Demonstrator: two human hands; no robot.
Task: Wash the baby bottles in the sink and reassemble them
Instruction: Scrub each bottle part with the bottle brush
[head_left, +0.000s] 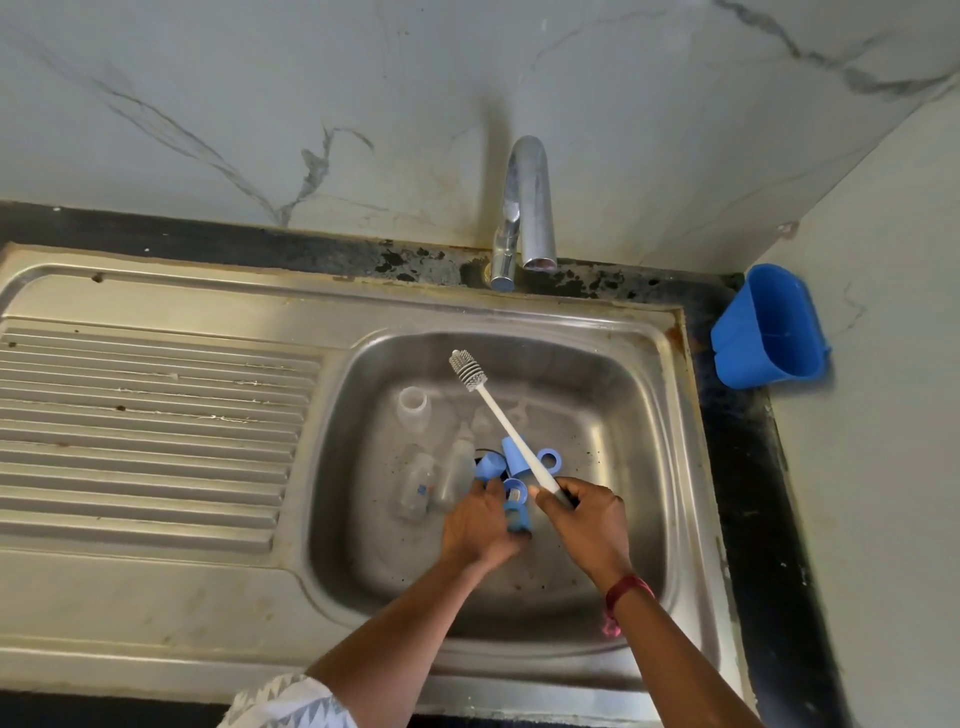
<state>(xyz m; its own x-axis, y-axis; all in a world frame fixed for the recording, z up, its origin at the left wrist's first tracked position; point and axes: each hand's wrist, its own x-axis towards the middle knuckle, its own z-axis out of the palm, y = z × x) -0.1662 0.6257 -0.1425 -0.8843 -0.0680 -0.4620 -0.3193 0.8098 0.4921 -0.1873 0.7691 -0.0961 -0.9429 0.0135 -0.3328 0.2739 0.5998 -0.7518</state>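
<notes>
Steel sink, left hand fingers round blue bottle part, right hand gripping brush

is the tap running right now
Off: no stream falls from the faucet spout, and nothing splashes in the sink basin below.

At lower centre of the frame, our right grip curls round the handle end of a white long-handled bottle brush, its grey bristle head tilted toward the upper left. Just beside it, our left grip holds a blue plastic bottle piece over the stainless steel sink basin. Below them lie a clear plastic baby bottle, a blue cone-shaped cap and a blue plastic ring. A chrome curved tap stands at upper centre, and a black stone worktop borders the right edge.
</notes>
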